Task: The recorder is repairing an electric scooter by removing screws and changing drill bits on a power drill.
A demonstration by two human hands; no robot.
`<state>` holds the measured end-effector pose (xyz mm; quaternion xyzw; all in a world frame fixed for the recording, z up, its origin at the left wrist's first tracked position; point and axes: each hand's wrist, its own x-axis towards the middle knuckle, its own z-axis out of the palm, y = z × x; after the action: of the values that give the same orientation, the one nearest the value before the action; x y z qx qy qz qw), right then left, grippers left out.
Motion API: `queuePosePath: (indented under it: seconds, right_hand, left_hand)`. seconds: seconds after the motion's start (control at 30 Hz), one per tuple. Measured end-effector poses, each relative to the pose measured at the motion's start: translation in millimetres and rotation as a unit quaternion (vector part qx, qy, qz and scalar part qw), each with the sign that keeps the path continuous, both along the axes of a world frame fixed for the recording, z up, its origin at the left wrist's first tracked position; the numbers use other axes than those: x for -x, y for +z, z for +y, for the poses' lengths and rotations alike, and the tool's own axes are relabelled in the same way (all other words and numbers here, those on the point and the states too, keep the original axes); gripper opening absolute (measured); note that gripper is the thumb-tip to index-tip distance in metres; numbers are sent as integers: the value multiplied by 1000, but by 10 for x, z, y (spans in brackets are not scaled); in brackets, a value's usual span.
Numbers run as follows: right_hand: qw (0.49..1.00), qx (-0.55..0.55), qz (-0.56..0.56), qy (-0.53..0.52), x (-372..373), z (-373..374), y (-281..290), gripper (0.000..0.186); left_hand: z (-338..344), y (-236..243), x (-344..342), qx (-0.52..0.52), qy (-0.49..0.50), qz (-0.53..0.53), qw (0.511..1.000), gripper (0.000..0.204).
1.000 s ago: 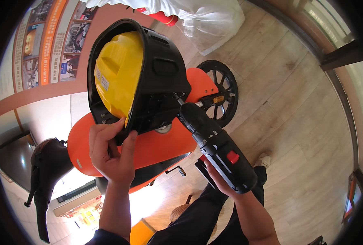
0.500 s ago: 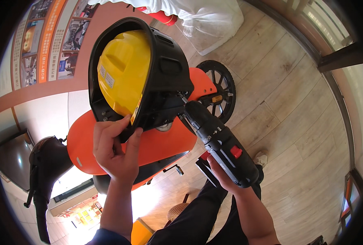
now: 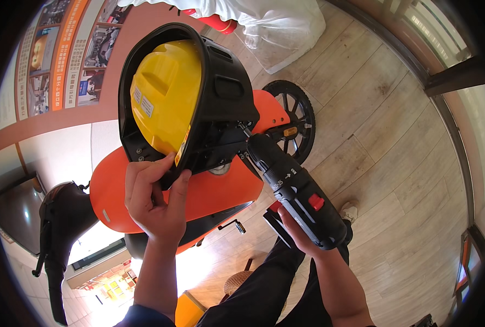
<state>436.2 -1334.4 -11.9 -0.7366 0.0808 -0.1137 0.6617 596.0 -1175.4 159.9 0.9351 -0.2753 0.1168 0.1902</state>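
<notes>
Left hand (image 3: 158,201) centre-left, pinching black plastic box (image 3: 218,111) by rim; right hand (image 3: 301,233) lower centre, gripping black cylindrical drill (image 3: 294,188).

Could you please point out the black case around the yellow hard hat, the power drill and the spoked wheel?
Black case (image 3: 223,106): head view, on its outer side wall.
Power drill (image 3: 297,191): head view, on its black body.
Spoked wheel (image 3: 308,110): head view, on its black tyre.

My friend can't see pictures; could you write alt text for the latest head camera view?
A person's right hand holds a black power drill to an open black box while the left hand pinches its rim. The box holds a yellow hard hat and sits over an orange scooter.
</notes>
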Motion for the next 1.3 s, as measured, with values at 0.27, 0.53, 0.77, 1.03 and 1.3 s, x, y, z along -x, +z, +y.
queuePosePath:
  seconds: [0.27,0.53,0.77,1.03,1.3]
  right_hand:
    - [1000,0,21,-1,-3,39,-38,25]
    - [999,3,25,40,54,-18,-141,41]
    - [995,-45,92,22,-77,-152,37,14]
    - [991,-101,88,9,-4,43,145,4]
    - [900,-353,250,49,-29,40,233,26]
  left_hand:
    - [51,-42,-34,20,-6,-22,1000,34]
    - [65,-51,-47,21,-21,-22,999,35]
    - [21,-23,-60,-2,-27,-30,999,34]
    - [7,-39,-82,20,-13,-12,1000,32]
    - [-16,-49,-104,13,-11,-3,1000,32]
